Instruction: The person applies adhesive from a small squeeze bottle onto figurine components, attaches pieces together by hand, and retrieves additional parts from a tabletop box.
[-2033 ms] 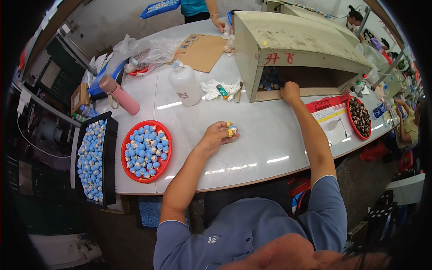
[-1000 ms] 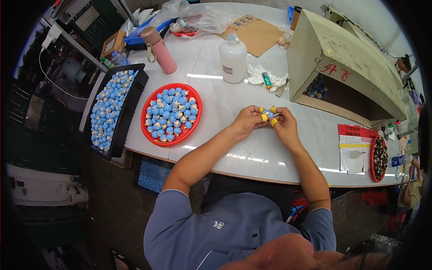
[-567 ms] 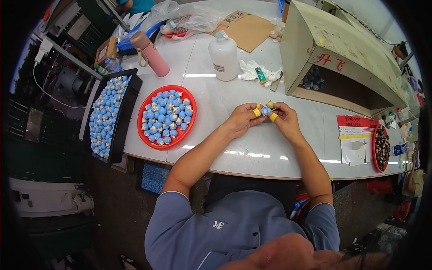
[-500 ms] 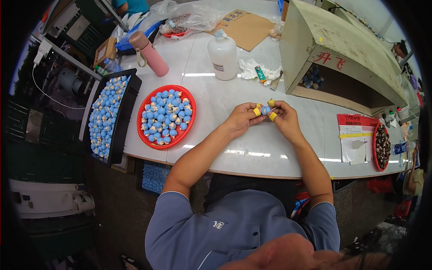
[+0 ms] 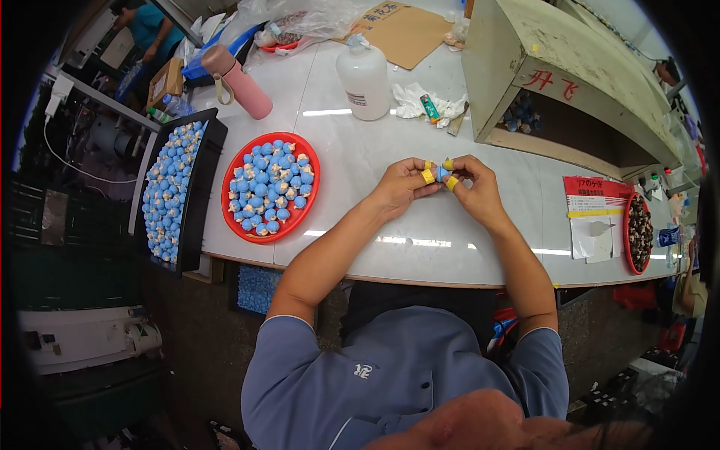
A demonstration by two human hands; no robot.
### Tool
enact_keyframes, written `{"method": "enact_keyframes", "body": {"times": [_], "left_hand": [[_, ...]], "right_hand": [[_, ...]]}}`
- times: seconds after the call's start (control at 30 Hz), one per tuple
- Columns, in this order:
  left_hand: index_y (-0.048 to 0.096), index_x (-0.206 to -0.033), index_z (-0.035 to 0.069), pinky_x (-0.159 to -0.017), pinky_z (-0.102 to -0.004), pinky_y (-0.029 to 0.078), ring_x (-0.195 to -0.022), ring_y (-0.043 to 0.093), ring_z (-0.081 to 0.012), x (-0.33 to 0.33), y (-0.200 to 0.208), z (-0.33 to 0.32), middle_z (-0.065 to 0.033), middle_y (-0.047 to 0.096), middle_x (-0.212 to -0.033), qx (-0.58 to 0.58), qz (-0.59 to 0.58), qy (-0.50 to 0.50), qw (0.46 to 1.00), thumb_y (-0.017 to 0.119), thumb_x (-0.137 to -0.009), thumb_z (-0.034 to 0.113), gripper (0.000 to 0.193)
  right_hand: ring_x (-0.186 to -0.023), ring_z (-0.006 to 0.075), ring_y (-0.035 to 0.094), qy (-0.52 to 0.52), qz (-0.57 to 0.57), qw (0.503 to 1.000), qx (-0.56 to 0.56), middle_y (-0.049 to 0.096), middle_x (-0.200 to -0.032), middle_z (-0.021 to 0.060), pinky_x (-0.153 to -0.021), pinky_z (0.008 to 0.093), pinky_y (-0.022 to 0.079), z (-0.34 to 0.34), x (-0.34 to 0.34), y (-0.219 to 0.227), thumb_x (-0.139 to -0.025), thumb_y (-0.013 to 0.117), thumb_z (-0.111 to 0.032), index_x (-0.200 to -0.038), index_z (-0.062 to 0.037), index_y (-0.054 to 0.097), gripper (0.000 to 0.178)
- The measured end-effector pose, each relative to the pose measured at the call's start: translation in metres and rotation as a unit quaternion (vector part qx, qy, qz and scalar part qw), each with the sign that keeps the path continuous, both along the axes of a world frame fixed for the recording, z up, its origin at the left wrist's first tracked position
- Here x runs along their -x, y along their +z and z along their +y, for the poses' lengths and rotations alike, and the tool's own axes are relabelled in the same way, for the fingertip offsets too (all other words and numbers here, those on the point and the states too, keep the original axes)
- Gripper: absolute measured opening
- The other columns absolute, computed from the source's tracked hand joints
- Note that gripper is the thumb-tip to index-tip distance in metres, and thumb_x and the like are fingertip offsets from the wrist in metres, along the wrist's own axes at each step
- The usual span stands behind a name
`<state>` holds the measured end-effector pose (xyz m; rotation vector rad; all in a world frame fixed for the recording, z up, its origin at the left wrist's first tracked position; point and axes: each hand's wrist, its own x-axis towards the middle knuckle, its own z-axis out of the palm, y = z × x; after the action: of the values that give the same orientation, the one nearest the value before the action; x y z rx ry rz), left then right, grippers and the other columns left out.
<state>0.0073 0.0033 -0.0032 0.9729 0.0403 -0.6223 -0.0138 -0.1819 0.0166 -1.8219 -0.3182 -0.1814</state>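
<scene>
Over the table, my left hand (image 5: 400, 189) and my right hand (image 5: 478, 196) meet, their fingertips closed around one small blue piece (image 5: 442, 173). Yellow tape wraps several of my fingertips. The fingers hide most of the piece. To the left is a red round tray (image 5: 309, 213) of small round blue-and-cream pieces (image 5: 261, 189), much like the one I hold. Beyond it, a long black tray (image 5: 196, 196) is full of the same kind of piece.
A white plastic bottle (image 5: 363, 84), a pink flask (image 5: 244, 88) and crumpled tissue (image 5: 410, 100) stand or lie at the back. A metal cabinet (image 5: 577, 82) rises at the right, near a red-and-white sheet (image 5: 592, 217) and a red tray of dark pieces (image 5: 639, 236). Another person (image 5: 154, 34) is far left.
The view has shifted a little, so the table things sit slightly higher and further left. My right fingertips have closed in on the blue piece. More of the other person shows.
</scene>
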Motion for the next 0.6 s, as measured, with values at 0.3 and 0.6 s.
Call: {"method": "enact_keyframes", "body": {"times": [0.3, 0.6], "left_hand": [[0.056, -0.105, 0.001, -0.080, -0.0256, 0.056, -0.091, 0.065, -0.0160, -0.001, -0.003, 0.000, -0.0083, 0.063, -0.101, -0.006, -0.006, 0.001, 1.000, 0.065, -0.090, 0.014, 0.022], [0.057, -0.104, 0.003, -0.068, -0.0245, 0.054, -0.081, 0.067, -0.0163, 0.005, 0.017, -0.001, -0.0087, 0.065, -0.094, -0.048, 0.025, -0.047, 0.997, 0.060, -0.093, 0.030, 0.030]], "right_hand": [[-0.073, 0.0115, 0.055, 0.004, -0.024, 1.000, 0.019, 0.061, -0.091, 0.0072, -0.067, 0.0238, 0.047, 0.001, -0.001, 0.000, -0.076, 0.070, 0.002, -0.094, 0.0038, 0.061, 0.019], [-0.062, 0.0038, 0.044, -0.021, 0.218, 0.972, -0.083, 0.054, -0.069, -0.0030, -0.055, 0.0192, 0.038, 0.005, 0.002, 0.003, -0.085, 0.071, -0.025, -0.085, -0.0008, 0.061, 0.027]]}}
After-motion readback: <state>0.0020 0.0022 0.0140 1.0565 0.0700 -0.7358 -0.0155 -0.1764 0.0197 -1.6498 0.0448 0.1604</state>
